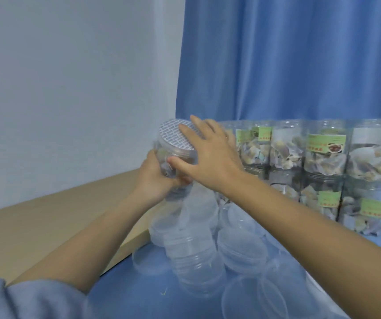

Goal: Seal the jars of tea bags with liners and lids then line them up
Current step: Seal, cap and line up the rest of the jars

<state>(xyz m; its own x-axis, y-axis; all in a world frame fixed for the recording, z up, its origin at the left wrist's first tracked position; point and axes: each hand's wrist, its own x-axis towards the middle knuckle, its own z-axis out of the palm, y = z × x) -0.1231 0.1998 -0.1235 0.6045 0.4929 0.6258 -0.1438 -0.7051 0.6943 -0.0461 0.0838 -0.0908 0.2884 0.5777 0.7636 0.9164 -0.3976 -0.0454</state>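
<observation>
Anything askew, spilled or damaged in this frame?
Nothing damaged or spilled. The clear lids lie in a loose, overlapping heap on the blue surface, some tilted. The held jar is tipped, its liner on top under the right hand; the left hand grips it.

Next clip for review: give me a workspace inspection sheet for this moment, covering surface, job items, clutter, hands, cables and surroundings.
Surface: blue cloth beside a tan board.
Job's things: held jar of tea bags, raised, printed liner on its mouth, no lid yet; clear lids heaped below; filled jars stacked in two tiers on the right.
Clutter: small yellowish scrap on the cloth.
Grippers: left hand grips the jar's body; right hand lies open, fingers on the liner.
Cables: nothing seen.
Surroundings: pale wall, blue curtain.
</observation>
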